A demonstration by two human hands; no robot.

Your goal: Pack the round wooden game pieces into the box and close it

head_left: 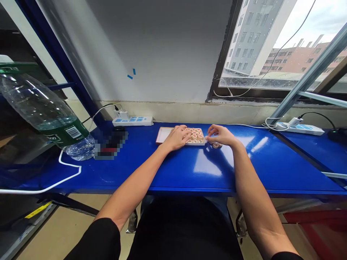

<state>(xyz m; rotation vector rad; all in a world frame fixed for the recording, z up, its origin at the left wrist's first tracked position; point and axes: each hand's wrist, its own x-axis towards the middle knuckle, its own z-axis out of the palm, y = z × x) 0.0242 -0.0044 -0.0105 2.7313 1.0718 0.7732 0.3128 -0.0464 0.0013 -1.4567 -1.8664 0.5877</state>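
In the box (196, 144), pale round pieces (194, 136)

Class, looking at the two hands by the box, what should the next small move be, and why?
Probably the right hand should reach for the loose round pieces: they lie on the blue table close by it, while the left hand is at the box of similar pieces.

Smooth glossy bench (173, 175) throwing light back at my feed, round pieces (194, 136) that look to me like wood, box (196, 144) seemingly of smooth card, clear shiny plastic bottle (50, 104), plastic power strip (134, 121), matt wall (168, 54), dull metal bar (309, 74), cloth sleeve (96, 240).
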